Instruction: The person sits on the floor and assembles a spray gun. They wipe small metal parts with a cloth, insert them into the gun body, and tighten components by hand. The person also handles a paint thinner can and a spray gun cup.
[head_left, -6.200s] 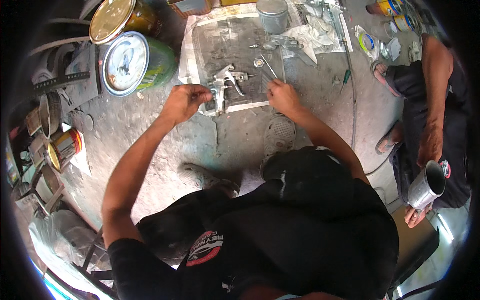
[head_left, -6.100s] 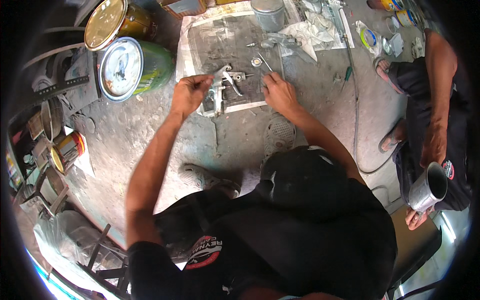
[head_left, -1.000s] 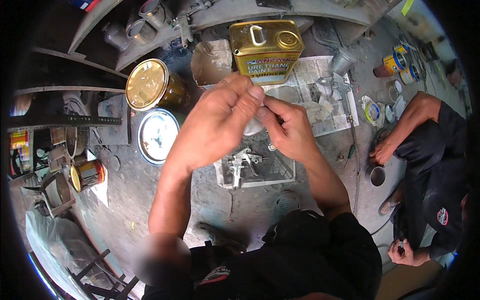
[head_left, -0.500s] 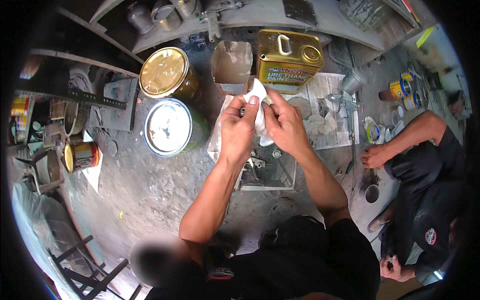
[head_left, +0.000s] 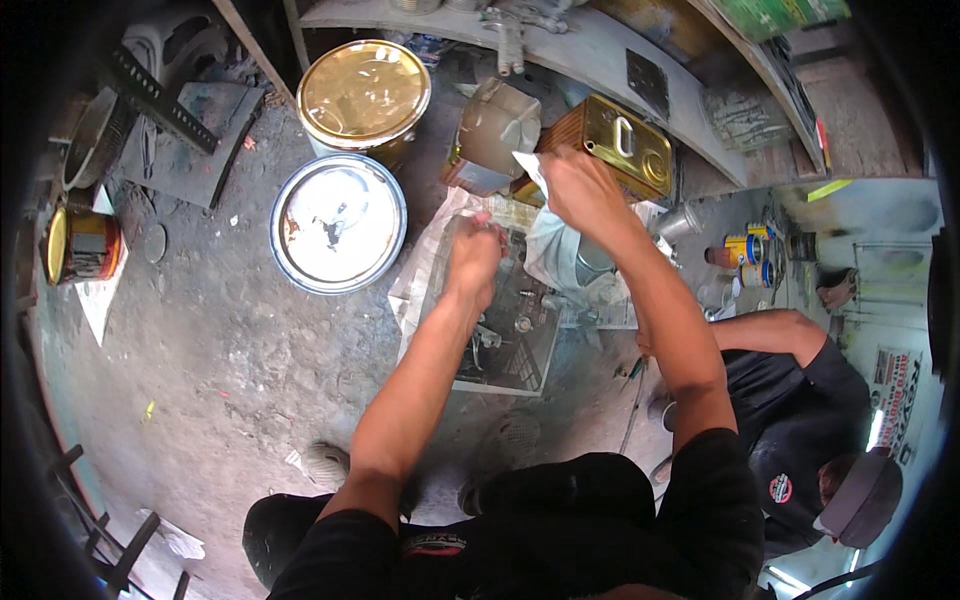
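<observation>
A white cloth (head_left: pixel 553 252) hangs from my right hand (head_left: pixel 583 197), whose fingers are closed on it in front of the square gold tin. My left hand (head_left: pixel 474 258) is apart from the cloth, its fingers curled; what lies in them, if anything, is hidden. Beneath both hands a newspaper sheet (head_left: pixel 418 290) covers part of the floor. On it rest metal spray-gun parts (head_left: pixel 487 338) and a small round metal fitting (head_left: pixel 523 324). The cloth partly covers a grey metal cup (head_left: pixel 594 262).
Two lidded round cans, one gold (head_left: pixel 362 92) and one white-topped (head_left: pixel 338 224), stand at left. Behind my hands are an open cardboard box (head_left: pixel 497 125) and the square gold tin (head_left: pixel 648 150). A co-worker (head_left: pixel 790 390) in black sits close at right. A shelf (head_left: pixel 590 50) runs along the back.
My hands, together at the white cloth before, have parted. The right has the cloth and it now hangs loose; the left has moved down and toward me. The view has shifted.
</observation>
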